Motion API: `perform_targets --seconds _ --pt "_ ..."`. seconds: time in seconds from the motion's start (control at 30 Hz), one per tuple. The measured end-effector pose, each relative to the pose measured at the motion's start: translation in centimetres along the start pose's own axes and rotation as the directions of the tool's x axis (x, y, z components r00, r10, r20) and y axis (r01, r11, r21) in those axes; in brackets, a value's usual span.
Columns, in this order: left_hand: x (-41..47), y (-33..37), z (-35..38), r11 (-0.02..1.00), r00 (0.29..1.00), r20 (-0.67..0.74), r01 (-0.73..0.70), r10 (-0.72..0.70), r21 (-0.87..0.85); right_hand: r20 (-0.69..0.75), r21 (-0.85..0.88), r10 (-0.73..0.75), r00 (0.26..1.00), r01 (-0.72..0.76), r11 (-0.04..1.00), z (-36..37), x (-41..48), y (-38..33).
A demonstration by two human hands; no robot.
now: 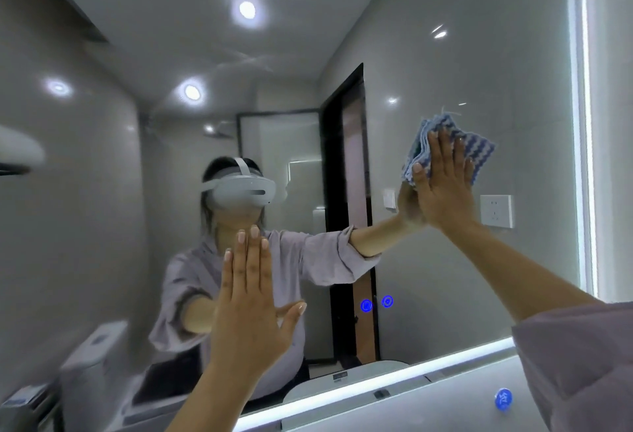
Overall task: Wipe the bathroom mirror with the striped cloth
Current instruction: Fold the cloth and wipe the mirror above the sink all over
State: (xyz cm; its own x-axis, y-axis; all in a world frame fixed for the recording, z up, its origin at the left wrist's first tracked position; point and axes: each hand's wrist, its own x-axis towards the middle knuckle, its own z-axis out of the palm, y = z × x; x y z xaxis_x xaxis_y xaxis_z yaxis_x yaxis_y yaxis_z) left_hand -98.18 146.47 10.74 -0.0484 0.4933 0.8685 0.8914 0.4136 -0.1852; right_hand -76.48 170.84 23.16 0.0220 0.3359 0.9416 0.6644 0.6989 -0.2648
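Observation:
The bathroom mirror (496, 55) fills most of the view, edged by a lit strip along its right and bottom sides. A blue-and-white striped cloth (479, 149), folded in layers, lies flat against the glass at the right. My right hand (442, 185) presses it there with straight fingers, palm on the cloth. Lower down, near the middle, my left hand (251, 301) is flat on the glass with fingers straight and thumb spread. Both hands show again as reflections in the mirror.
Two blue touch icons (376, 303) glow in the glass between my hands. A wall socket (496, 210) is reflected just right of my right wrist. Below the mirror's lit bottom edge (342, 394) sits a round blue sticker (503, 399) on a white surface.

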Motion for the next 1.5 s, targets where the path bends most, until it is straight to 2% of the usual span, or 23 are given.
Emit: perform_targets --seconds 0.13,0.37,0.5,0.63,0.8,1.0,1.07,1.2,1.33,1.5 --pt "0.0 0.0 0.0 1.0 1.0 -0.007 -0.004 0.004 -0.014 -0.032 0.041 0.1 0.995 -0.098 0.994 0.6 -3.1 -1.8" --pt "0.0 0.0 0.1 0.999 1.0 0.016 0.009 -0.008 -0.047 0.097 0.056 0.013 0.995 -0.019 0.998 1.7 -11.2 -5.2" --pt "0.0 -0.2 0.3 0.997 1.0 0.014 0.008 -0.007 -0.076 0.173 0.017 -0.09 0.981 0.089 0.996 1.9 -14.3 -6.5" --pt "0.0 -0.1 0.0 0.997 1.0 0.029 0.014 -0.012 -0.072 0.236 -0.026 -0.248 0.94 0.261 0.965 2.0 -16.4 -6.6" --pt "0.0 -0.2 -0.3 0.998 1.0 0.029 0.003 -0.001 -0.066 0.264 -0.089 -0.424 0.866 0.459 0.884 1.3 -15.9 -4.5" --pt "0.0 0.0 -0.8 1.0 0.999 0.043 0.0 0.001 -0.029 0.286 -0.1 -0.541 0.791 0.586 0.804 0.8 -14.3 -1.9" --pt "0.0 0.1 -0.9 1.0 0.999 0.04 0.007 -0.006 -0.026 0.26 -0.086 -0.55 0.794 0.587 0.805 0.6 -13.2 -0.8" --pt "-0.1 0.3 -0.6 1.0 0.998 0.062 0.016 -0.017 0.016 0.223 -0.044 -0.477 0.85 0.497 0.866 -0.5 -10.5 2.1" --pt "0.1 0.3 -0.8 0.993 0.995 0.097 0.003 -0.014 0.117 0.224 -0.032 -0.543 0.809 0.563 0.826 -0.8 -8.9 4.3" --pt "0.2 1.0 -1.6 0.983 0.992 0.111 0.034 -0.054 0.179 0.208 -0.02 -0.566 0.798 0.582 0.813 -0.1 -8.0 6.1"
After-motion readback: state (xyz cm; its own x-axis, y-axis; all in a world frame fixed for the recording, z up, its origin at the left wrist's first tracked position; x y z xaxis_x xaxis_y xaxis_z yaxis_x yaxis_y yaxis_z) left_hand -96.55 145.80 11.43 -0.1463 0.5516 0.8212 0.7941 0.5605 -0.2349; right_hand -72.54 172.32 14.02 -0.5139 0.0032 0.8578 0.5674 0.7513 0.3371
